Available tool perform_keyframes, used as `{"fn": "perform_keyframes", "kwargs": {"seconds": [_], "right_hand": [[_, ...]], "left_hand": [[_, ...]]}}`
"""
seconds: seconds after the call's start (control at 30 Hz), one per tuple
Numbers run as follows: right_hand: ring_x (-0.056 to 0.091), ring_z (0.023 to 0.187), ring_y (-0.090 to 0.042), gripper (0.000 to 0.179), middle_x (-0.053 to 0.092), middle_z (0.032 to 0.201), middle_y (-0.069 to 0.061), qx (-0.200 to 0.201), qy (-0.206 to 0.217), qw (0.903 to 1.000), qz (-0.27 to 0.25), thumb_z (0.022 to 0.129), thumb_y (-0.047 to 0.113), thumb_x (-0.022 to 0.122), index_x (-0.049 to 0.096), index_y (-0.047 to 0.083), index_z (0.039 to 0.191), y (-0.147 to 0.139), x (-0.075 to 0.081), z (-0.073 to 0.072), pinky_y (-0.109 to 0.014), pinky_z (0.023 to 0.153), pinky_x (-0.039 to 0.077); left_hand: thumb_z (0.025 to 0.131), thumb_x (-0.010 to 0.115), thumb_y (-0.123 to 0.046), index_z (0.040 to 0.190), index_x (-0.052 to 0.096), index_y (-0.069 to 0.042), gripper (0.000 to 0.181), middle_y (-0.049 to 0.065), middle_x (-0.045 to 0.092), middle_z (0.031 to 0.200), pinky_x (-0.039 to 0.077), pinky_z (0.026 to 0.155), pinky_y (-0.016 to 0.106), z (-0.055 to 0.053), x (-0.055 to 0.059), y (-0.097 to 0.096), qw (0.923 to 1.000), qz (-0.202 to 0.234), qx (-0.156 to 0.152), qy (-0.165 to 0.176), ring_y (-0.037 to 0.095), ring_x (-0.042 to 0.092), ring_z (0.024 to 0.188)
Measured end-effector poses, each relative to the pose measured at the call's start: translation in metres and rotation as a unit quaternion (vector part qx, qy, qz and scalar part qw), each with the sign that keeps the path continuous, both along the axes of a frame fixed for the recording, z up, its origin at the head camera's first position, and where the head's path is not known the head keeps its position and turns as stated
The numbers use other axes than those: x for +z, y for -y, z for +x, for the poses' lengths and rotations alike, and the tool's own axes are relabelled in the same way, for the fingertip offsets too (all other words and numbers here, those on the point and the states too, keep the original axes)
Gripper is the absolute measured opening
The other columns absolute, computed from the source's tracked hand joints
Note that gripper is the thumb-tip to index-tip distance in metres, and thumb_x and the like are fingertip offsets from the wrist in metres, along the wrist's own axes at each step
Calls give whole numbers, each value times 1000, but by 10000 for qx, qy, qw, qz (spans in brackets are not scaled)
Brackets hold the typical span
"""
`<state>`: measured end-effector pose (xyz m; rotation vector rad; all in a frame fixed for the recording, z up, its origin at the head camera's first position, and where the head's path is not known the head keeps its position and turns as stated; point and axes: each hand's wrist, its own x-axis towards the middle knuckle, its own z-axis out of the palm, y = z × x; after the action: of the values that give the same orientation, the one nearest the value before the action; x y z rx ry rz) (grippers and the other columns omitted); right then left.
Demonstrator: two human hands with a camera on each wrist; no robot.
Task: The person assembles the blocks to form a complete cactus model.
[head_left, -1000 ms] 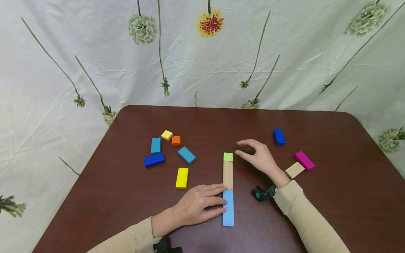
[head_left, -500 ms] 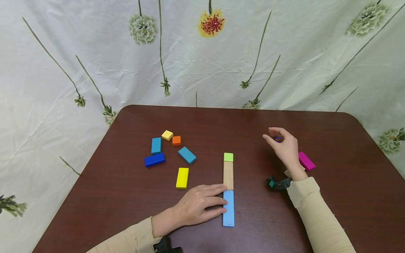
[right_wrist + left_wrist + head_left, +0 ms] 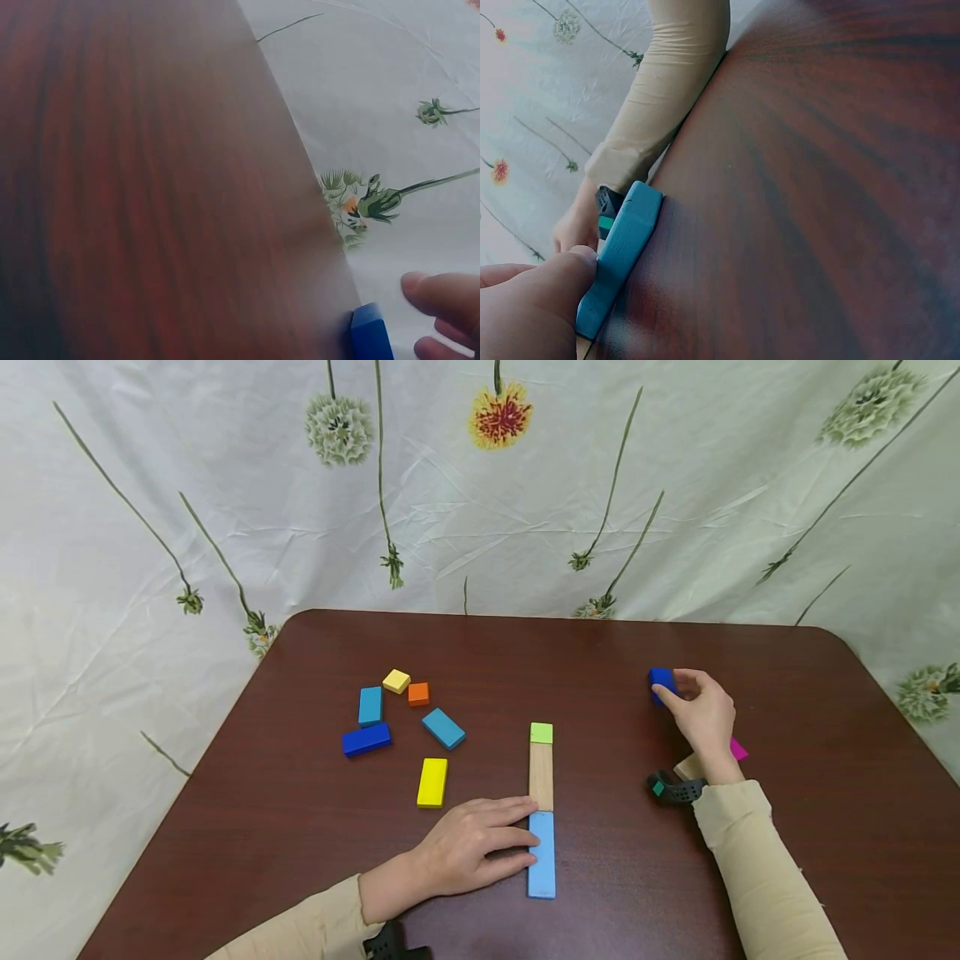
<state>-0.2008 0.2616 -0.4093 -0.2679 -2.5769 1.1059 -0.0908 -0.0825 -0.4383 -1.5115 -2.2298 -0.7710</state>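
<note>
My left hand (image 3: pixel 480 843) lies with extended fingers along the left side of a row of blocks, fingertips at the edge of the light blue block (image 3: pixel 542 860) and the plain wooden block (image 3: pixel 541 777). A small green block (image 3: pixel 541 732) ends the row at the far side. In the left wrist view, a fingertip (image 3: pixel 583 255) meets the side of the light blue block (image 3: pixel 622 255). My right hand (image 3: pixel 705 714) is at the dark blue block (image 3: pixel 662 677), thumb and fingers parted. In the right wrist view, the fingers (image 3: pixel 450 296) are beside the dark blue block (image 3: pixel 370 337), with a gap showing.
A magenta block (image 3: pixel 738 749) and another wooden block (image 3: pixel 688 767) lie partly hidden behind the right wrist. On the left are a yellow block (image 3: pixel 432 782), an orange cube (image 3: pixel 418 694), teal blocks (image 3: pixel 443 727) and a blue block (image 3: pixel 367 739). A flowered cloth (image 3: pixel 480 510) hangs behind the table (image 3: pixel 525 652).
My right hand has moved right from beside the green block to the dark blue block at the far right. The left hand and the row have stayed in place.
</note>
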Motion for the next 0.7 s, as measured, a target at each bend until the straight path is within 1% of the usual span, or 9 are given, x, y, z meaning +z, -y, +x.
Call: {"fn": "perform_keyframes", "kwargs": {"seconds": [0.1, 0.2, 0.43, 0.57, 0.7], "right_hand": [[60, 102, -34, 53, 61, 116, -21, -53, 194, 9998, 30, 85, 36, 69, 57, 1, 124, -2, -3, 0, -45, 89, 45], [60, 103, -34, 55, 61, 118, -21, -75, 300, 9995, -8, 84, 34, 70, 56, 0, 125, -3, -6, -1, -45, 91, 45], [61, 103, -34, 50, 62, 116, -22, -105, 287, 9995, 65, 85, 28, 71, 57, -1, 123, -3, -7, -1, -44, 89, 45], [61, 102, -34, 45, 62, 115, -22, -108, 327, 9994, 95, 85, 23, 69, 59, -1, 122, -3, -5, 0, -44, 87, 45], [61, 102, -33, 43, 63, 115, -20, -59, 380, 9992, 54, 84, 21, 68, 60, 0, 121, -2, -2, 2, -43, 87, 45]], "left_hand": [[88, 66, -27, 103, 73, -18, 18, 5, 61, 122, 45, 95, 28, 0, 1, 0, 10000, -8, -3, 10, 16, 53, 120], [89, 66, -27, 103, 73, -18, 18, 6, 61, 123, 45, 94, 29, 0, 2, 0, 10000, -9, -11, 24, 16, 53, 120], [89, 66, -27, 103, 73, -18, 18, 5, 61, 123, 45, 94, 29, 0, 1, 0, 10000, -4, -4, 12, 16, 53, 120], [89, 66, -27, 103, 73, -18, 18, 5, 61, 123, 45, 95, 29, 0, 1, 1, 10000, -3, -3, 40, 16, 52, 120], [89, 65, -28, 103, 73, -18, 19, 5, 61, 124, 45, 95, 29, 0, 0, 1, 10000, -10, -3, 90, 16, 52, 121]]}}
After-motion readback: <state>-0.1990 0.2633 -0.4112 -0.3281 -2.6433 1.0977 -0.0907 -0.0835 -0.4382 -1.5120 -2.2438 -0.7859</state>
